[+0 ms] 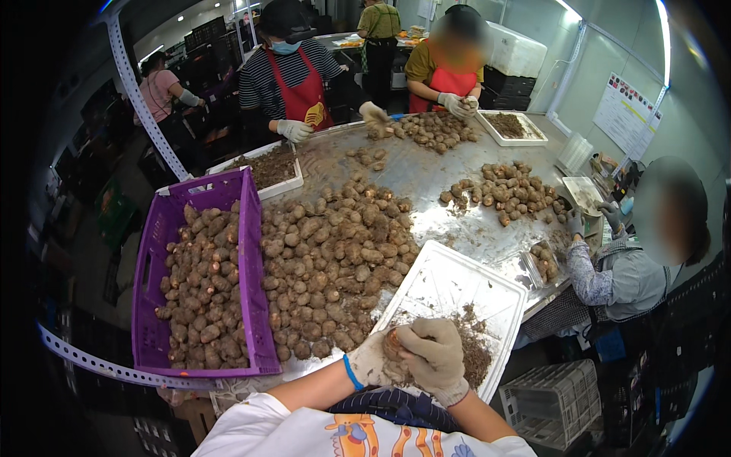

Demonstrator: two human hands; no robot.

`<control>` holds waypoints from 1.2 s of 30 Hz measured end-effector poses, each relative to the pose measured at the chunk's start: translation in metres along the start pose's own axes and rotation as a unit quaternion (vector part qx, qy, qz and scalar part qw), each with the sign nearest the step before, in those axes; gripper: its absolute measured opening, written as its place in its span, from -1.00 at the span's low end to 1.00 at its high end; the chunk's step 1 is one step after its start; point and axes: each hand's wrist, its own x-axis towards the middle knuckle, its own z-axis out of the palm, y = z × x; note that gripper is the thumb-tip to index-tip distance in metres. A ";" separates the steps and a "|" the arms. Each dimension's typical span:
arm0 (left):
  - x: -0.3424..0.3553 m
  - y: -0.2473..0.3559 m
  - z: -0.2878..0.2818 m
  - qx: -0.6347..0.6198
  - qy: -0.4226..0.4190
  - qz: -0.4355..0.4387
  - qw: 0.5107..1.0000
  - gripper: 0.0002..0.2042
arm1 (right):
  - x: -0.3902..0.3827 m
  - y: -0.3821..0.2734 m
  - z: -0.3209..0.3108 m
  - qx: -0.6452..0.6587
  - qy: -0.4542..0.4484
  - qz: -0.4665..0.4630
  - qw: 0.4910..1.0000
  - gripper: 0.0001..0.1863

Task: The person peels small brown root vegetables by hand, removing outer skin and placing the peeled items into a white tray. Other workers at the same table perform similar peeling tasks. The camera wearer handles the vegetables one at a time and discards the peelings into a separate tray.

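Note:
My left hand (371, 361), in a pale work glove with a blue band at the wrist, is closed round a small brown taro (393, 345). An orange-brown patch shows on that taro. Against it press the curled fingers of my gloved right hand (437, 358); whatever lies inside them is hidden. Both hands are over the near end of a white tray (426, 286) that has brown dirt and scraps (474, 352) in it. Just left of the tray spreads a big heap of taros (327, 263) on the metal table (438, 202).
A purple crate (255, 282) full of taros stands at the left. Two co-workers (293, 84) (449, 65) face me across the table, near another taro pile (434, 131). One more co-worker (617, 266) sits at the right. A grey crate (553, 404) lies below the table.

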 end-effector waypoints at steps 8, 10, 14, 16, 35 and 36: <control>-0.001 0.018 0.025 -0.114 -0.050 -0.112 0.986 -0.75 | -0.022 0.025 -0.005 -0.047 0.060 0.007 0.997 -0.78; -0.005 0.028 0.033 -0.213 -0.136 -0.149 0.956 -0.75 | -0.033 0.030 -0.011 -0.038 0.080 0.091 0.992 -0.79; -0.015 0.035 0.035 -0.222 -0.001 -0.099 0.970 -0.70 | -0.023 0.021 -0.013 -0.030 0.045 0.105 0.993 -0.85; -0.016 0.036 0.061 -0.148 0.135 -0.105 0.974 -0.69 | -0.005 0.006 -0.004 -0.011 0.025 0.042 0.999 -0.77; -0.012 0.040 0.071 0.379 0.130 0.118 0.908 -0.76 | -0.018 -0.005 -0.009 -0.033 -0.089 0.023 0.995 -0.69; -0.011 0.039 0.068 0.384 0.148 0.123 0.903 -0.76 | -0.018 -0.007 -0.008 -0.059 -0.094 0.000 0.994 -0.71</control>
